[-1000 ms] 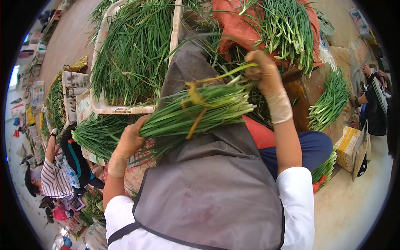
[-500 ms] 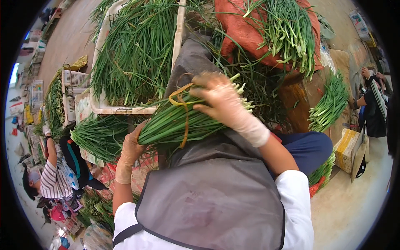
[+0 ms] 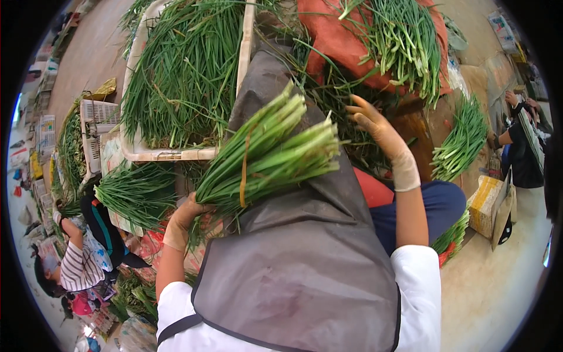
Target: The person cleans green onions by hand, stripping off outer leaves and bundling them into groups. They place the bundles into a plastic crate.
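My gloved left hand [image 3: 190,212] is closed around the leafy end of a bunch of garlic chives [image 3: 275,167] over my apron-covered lap. A yellow-brown band [image 3: 243,179] crosses the bunch, whose pale cut ends fan out toward the upper right in two clumps. To the right of those ends, my gloved right hand [image 3: 375,126] is raised with its fingers spread and nothing in them. A white crate [image 3: 170,155] heaped with long green chives stands ahead of me on the left. Against its near side lies another chive bunch [image 3: 138,193].
Loose chives [image 3: 402,44] rest on a red sack [image 3: 319,35] ahead on the right. Beside it lies a separate bunch [image 3: 460,141]. A taped box [image 3: 485,202] stands on the right floor. A person in a striped top [image 3: 82,261] works at far left.
My right hand has come off the bunch and moved right and upward, fingers apart. The bunch's cut ends now spread wider, and the band lies across it. My left hand keeps its grip.
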A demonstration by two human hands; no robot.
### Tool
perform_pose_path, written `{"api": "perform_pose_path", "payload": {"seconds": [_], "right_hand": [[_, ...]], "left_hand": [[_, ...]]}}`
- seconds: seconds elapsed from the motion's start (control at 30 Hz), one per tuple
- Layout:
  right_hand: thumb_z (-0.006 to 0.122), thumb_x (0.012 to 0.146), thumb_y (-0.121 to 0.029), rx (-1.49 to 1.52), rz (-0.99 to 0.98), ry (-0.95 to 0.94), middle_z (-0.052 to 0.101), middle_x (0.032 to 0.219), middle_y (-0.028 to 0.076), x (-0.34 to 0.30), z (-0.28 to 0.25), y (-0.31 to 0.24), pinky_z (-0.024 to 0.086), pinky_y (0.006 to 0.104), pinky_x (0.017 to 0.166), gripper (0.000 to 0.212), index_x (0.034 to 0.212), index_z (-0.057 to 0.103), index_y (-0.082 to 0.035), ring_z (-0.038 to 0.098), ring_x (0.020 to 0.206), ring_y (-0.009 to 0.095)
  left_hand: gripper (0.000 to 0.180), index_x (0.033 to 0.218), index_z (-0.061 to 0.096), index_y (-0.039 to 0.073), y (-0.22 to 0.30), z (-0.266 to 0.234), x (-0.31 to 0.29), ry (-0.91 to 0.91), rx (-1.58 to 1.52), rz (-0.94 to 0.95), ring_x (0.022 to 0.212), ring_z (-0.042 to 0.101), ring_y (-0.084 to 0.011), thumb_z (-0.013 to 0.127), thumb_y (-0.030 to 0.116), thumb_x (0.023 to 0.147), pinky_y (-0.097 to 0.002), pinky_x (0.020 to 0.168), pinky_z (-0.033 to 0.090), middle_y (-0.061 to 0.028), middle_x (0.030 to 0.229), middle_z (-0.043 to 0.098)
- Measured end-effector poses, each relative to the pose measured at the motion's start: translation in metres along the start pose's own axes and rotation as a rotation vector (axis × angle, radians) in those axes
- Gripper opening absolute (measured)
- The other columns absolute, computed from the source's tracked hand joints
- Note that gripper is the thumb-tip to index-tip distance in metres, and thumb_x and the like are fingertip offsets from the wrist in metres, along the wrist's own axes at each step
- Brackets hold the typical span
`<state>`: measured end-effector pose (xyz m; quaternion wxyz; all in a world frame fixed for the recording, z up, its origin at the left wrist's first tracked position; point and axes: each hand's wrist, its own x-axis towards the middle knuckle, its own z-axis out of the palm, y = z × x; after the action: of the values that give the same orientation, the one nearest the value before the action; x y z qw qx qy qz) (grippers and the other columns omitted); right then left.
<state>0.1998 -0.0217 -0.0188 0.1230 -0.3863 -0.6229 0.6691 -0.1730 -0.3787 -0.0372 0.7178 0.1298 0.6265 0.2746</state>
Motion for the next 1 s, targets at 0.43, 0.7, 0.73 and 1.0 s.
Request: {"api": "perform_pose_path", "payload": {"seconds": [0.43, 0.7, 0.73, 1.0], "right_hand": [[0.056, 0.085, -0.02, 0.19, -0.085, 0.126, 0.063, 0.077, 0.001, 0.006, 0.01, -0.033, 0.041, 0.0202, 0.061, 0.021, 0.082, 0.066, -0.002, 0.052, 0.065, 0.007], [0.058, 0.086, -0.031, -0.721, -0.098, 0.608, 0.065, 0.093, 0.013, 0.014, -0.015, 0.009, 0.048, 0.0363, 0.076, 0.03, 0.096, 0.066, -0.004, 0.063, 0.088, 0.028], [0.061, 0.085, -0.031, -0.511, -0.162, 0.547, 0.066, 0.094, 0.013, 0.012, 0.006, -0.022, 0.048, 0.0337, 0.075, 0.031, 0.102, 0.065, -0.005, 0.064, 0.086, 0.025], [0.063, 0.083, -0.02, 0.397, -0.05, -0.012, 0.055, 0.068, -0.002, 0.044, 0.056, -0.047, 0.03, 0.0163, 0.049, 0.019, 0.093, 0.064, -0.004, 0.042, 0.054, 0.002]], "left_hand": [[0.015, 0.09, 0.05, 0.008, 0.021, 0.087, -0.027, -0.005, -0.571, 0.001, 0.057, 0.036, -0.0034, 0.055, 0.021, 0.084, -0.0161, 0.049, 0.031, 0.0042, 0.065, 0.037], [0.013, 0.083, 0.046, 0.01, 0.008, 0.079, -0.023, -0.182, -0.673, -0.024, 0.06, 0.035, -0.0038, 0.055, 0.02, 0.084, -0.0158, 0.054, 0.033, 0.0042, 0.068, 0.037], [0.013, 0.083, 0.046, 0.01, 0.006, 0.079, -0.023, -0.175, -0.679, -0.031, 0.06, 0.035, -0.0038, 0.055, 0.02, 0.084, -0.0158, 0.054, 0.033, 0.0042, 0.068, 0.037], [0.029, 0.105, 0.052, 0.005, 0.027, 0.091, -0.016, 0.05, -0.485, 0.053, 0.044, 0.033, -0.0067, 0.058, 0.016, 0.078, -0.019, 0.042, 0.025, -0.0005, 0.059, 0.043]]}}
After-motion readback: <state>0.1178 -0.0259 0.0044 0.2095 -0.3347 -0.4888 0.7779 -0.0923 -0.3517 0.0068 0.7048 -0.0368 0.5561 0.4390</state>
